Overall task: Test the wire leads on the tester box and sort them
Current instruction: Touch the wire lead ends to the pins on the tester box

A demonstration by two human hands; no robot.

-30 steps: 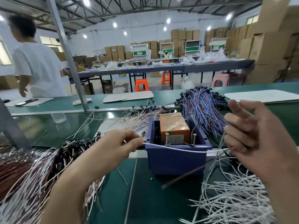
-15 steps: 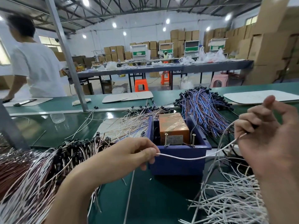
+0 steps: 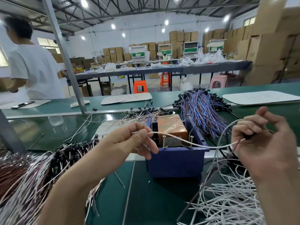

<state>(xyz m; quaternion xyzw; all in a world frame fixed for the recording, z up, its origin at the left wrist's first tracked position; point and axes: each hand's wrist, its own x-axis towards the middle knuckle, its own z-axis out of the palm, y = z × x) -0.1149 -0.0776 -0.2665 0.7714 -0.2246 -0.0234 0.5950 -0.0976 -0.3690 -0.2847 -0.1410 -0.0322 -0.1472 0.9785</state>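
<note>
A blue bin (image 3: 175, 161) on the green bench holds the orange tester box (image 3: 170, 127), with two upright metal pins at its front. A white wire lead (image 3: 194, 144) stretches across the bin, just above the pins. My left hand (image 3: 129, 140) pinches its left end between thumb and forefinger. My right hand (image 3: 263, 140) grips the lead's other end, at its black tip, with curled fingers. A second strand loops up over my right hand.
A heap of white and brown leads (image 3: 24, 181) lies at the left, loose white leads (image 3: 227, 202) at the lower right, blue and brown leads (image 3: 203, 109) behind the bin. A metal post (image 3: 68, 62) rises at the left. A person in white (image 3: 32, 67) stands beyond the bench.
My left hand has carried its end of the lead rightward, up to the bin. My right hand has closed on the other end and lifted a little; the lead now hangs over the pins.
</note>
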